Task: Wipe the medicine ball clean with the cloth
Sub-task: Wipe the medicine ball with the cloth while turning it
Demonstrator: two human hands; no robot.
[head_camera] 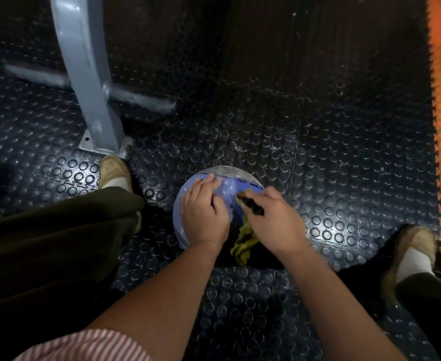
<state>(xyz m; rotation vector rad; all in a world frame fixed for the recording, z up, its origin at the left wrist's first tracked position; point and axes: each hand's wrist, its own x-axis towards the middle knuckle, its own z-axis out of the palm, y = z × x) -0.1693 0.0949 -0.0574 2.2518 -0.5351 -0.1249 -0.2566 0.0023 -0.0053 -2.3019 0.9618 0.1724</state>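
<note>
the left hand (203, 207) is laid flat on the medicine ball (227, 187), fingers spread and nearly straight, so nothing is gripped by it; the ball is only pressed down and steadied. the right hand (274, 217) is curled round the cloth (243, 243), and a bunched bit of it is pushed onto the right side of the ball, while the yellow-green end hangs down below. the ball is found just below the middle of the frame, sitting on the dark bumpy floor (318, 152). the wiping step seems to be in hand. white dusty marks can be seen at the top of the ball, so it is judged not clean yet. next, the cloth should be rubbed over those marks, and the ball may need to be turned.
</note>
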